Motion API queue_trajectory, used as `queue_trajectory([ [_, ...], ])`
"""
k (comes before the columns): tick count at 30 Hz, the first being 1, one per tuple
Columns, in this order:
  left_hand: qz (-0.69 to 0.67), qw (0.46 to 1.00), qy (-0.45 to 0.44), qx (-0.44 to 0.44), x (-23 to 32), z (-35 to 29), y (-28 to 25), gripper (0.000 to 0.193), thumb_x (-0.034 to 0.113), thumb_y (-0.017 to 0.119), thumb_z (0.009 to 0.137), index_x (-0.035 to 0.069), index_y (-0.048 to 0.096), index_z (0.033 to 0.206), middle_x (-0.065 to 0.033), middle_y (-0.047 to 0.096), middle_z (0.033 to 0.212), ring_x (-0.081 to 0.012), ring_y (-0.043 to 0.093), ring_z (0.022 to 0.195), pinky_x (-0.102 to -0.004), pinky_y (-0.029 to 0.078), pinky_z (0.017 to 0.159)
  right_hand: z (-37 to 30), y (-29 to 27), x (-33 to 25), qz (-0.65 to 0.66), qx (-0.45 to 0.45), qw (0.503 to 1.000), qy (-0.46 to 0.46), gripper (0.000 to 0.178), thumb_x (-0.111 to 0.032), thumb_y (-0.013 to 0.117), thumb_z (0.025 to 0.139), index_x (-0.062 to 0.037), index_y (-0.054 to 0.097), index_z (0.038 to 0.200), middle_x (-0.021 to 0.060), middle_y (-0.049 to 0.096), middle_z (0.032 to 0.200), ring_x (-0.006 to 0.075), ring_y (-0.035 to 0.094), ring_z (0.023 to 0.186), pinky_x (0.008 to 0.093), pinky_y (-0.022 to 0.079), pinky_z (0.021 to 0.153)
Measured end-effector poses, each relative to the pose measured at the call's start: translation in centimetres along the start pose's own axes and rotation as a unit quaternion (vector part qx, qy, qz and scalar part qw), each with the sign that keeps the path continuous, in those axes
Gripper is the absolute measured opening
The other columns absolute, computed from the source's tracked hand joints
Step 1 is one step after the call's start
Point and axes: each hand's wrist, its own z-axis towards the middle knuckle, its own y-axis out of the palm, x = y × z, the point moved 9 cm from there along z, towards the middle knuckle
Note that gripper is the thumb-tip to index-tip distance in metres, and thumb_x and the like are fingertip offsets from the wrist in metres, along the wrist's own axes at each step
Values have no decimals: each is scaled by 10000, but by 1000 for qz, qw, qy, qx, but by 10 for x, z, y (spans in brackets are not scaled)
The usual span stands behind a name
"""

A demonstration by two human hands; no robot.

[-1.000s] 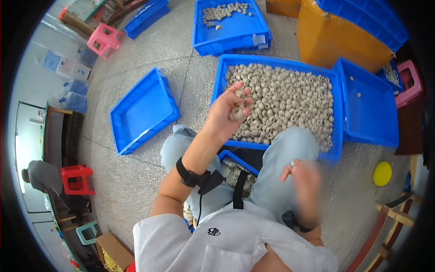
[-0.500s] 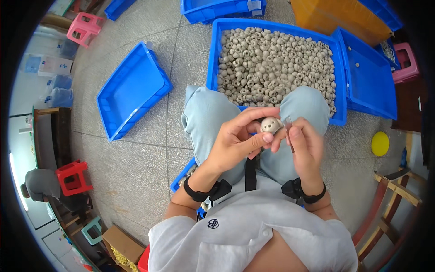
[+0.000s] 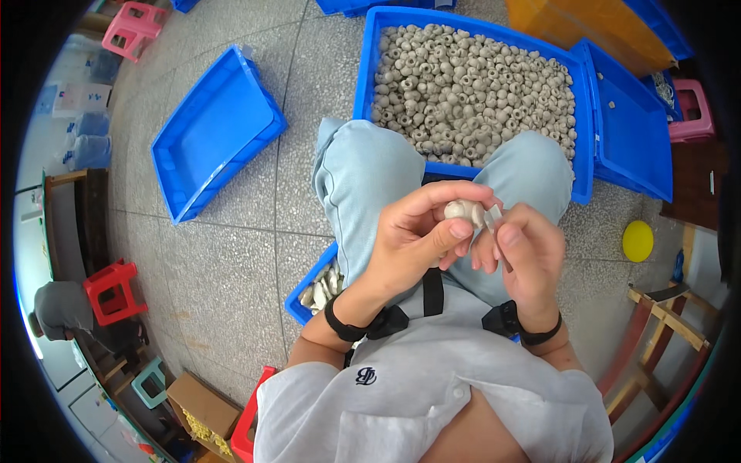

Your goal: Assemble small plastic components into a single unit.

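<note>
Right now I see my left hand (image 3: pixel 409 243) curled around a small grey round piece (image 3: pixel 464 210), with the thumb pressed on its near side and the fingers wrapped over the top. So that grip is pinching the piece, up above my lap, between my two knees. My right hand (image 3: pixel 525 255) is just beside it, touching the same piece, and its grip is pinching a little pale sliver (image 3: pixel 491 218) against the piece (I cannot tell what the sliver is). Both wrists wear dark bands.

Under the hands are my legs in light blue trousers (image 3: pixel 363 177). Below my left knee, on the floor, a small blue tray (image 3: pixel 302 305) peeks out with a few grey pieces in it.

Just past my knees sits a big blue bin (image 3: pixel 363 85) heaped with many more grey round pieces, most with a hole in them. Touching its right side is an almost bare blue tray (image 3: pixel 633 131) with a few bits in it. Off to my left, well apart, lies another blue tray (image 3: pixel 212 131) on the speckled grey floor (image 3: pixel 224 270).

Farther out I spot a yellow round thing (image 3: pixel 637 241) on the right, a red stool (image 3: pixel 114 289) on the left, and a pink stool (image 3: pixel 136 29) near the top.
</note>
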Motion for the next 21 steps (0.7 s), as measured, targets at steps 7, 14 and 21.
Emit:
queue_trajectory([
  [7,-24,999,39,-27,3,0,6,260,115,475,878,-20,462,1100,-154,555,1034,-77,522,622,-159,389,454,0,1,1,-9,-2,1000,5,178,-102,492,868,7,517,730,23,522,631,45,448,544,191,354,483],
  [14,47,998,31,28,1,0,5,366,336,516,855,19,494,1037,-163,578,978,-28,447,493,-142,351,416,0,3,-3,-14,4,1000,2,180,-96,488,870,13,515,730,32,538,641,41,455,539,187,355,469],
  [21,44,998,39,18,1,2,8,373,336,511,857,14,494,1043,-171,575,978,-33,451,499,-148,357,423,-2,0,0,-7,4,1000,2,184,-89,481,872,16,517,725,33,538,640,38,454,544,184,355,471],
])
